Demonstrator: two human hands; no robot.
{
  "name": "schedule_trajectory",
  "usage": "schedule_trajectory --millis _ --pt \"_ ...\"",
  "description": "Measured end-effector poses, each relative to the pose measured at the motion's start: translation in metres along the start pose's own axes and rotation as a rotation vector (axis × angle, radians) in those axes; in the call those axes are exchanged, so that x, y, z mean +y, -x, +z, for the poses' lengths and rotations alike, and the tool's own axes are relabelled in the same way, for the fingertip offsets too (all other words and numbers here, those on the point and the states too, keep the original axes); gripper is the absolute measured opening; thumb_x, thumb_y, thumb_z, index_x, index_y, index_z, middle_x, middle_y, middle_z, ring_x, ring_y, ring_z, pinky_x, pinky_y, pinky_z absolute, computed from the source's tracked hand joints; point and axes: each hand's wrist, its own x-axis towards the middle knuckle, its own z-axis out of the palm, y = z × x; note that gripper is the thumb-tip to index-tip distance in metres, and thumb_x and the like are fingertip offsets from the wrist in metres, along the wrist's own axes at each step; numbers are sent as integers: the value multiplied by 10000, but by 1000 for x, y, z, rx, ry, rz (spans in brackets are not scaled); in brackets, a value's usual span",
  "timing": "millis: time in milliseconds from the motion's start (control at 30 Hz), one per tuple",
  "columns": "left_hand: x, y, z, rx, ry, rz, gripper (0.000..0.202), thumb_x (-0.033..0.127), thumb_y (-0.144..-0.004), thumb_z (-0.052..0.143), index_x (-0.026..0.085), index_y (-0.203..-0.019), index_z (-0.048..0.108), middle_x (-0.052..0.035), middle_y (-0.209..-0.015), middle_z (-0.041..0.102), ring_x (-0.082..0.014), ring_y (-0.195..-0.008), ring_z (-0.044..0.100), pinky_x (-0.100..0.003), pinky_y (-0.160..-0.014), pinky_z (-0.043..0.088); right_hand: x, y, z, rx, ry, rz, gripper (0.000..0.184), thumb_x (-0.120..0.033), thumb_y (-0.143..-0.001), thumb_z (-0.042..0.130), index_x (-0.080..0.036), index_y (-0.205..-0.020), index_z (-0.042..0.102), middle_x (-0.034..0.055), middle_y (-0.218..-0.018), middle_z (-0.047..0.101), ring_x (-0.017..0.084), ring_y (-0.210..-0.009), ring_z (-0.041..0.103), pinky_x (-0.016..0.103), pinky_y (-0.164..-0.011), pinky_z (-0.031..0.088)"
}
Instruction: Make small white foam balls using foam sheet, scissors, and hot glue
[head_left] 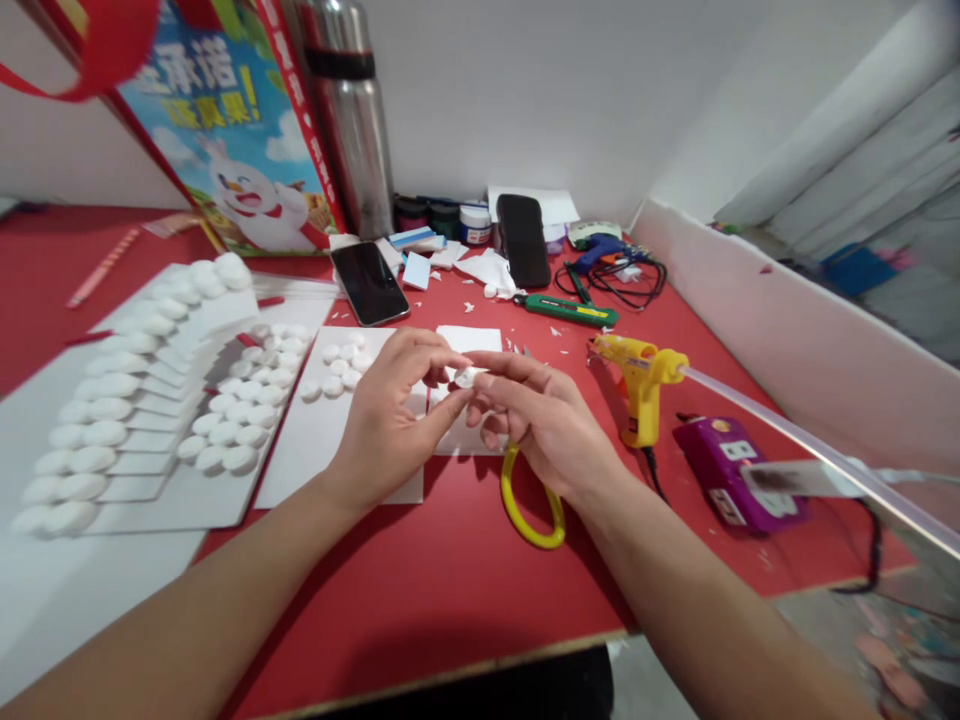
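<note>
Both hands meet over the middle of the red table (450, 590). My left hand (390, 415) and my right hand (536, 415) pinch one small white rounded piece (465, 377) between their fingertips, just above a white sheet (469, 340). Under my right hand lies a yellow scissor handle (525, 515). To the left, white sheets (315, 450) carry several similar white round pieces (240, 410) in rows.
A yellow hot-glue gun (641, 385) with a long glue stick stands to the right, beside a purple box (739, 475). Two phones (369, 282) (523, 240), a green cutter (574, 311), small jars (474, 222), a steel flask (352, 115) and a picture box (225, 130) line the back.
</note>
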Motion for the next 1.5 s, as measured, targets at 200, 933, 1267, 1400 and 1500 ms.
schedule_trajectory --millis 200,933,1267,1400,1500 --pt "0 -1 0 -34 -15 50 128 213 -952 687 234 -1077 709 -64 -1014 669 -191 -873 601 -336 -810 515 2 -1 2 57 131 -3 345 -446 -737 889 -171 -775 684 -55 -562 554 71 -499 461 213 -476 370" --pt "3 2 3 67 49 112 148 144 -888 773 209 -1019 795 -68 -1011 741 -179 -947 694 -306 -867 538 2 -1 0 -102 -117 23 308 -337 -724 913 -144 -722 673 -71 -559 455 34 -478 316 199 -450 269" --pt "3 -4 4 146 639 -525 167 261 -860 820 191 -1009 799 -19 -866 733 -97 -734 641 -215 -712 519 -7 -1 -3 55 183 -100 404 -560 -852 764 -167 -916 702 -4 -732 651 60 -477 469 216 -423 331" --pt "2 -8 6 113 891 -734 224 233 -794 865 151 -980 768 -24 -823 719 -94 -695 648 -202 -665 514 -7 1 -4 67 381 -304 264 -382 -870 774 -184 -1030 704 -43 -721 613 63 -505 490 223 -473 386" --pt "2 -7 7 78 892 -770 219 251 -799 864 160 -937 721 -8 -764 706 -91 -637 631 -207 -648 516 -3 0 -3 21 505 -349 242 -308 -863 769 -181 -1064 722 -34 -750 628 71 -551 514 229 -503 400"
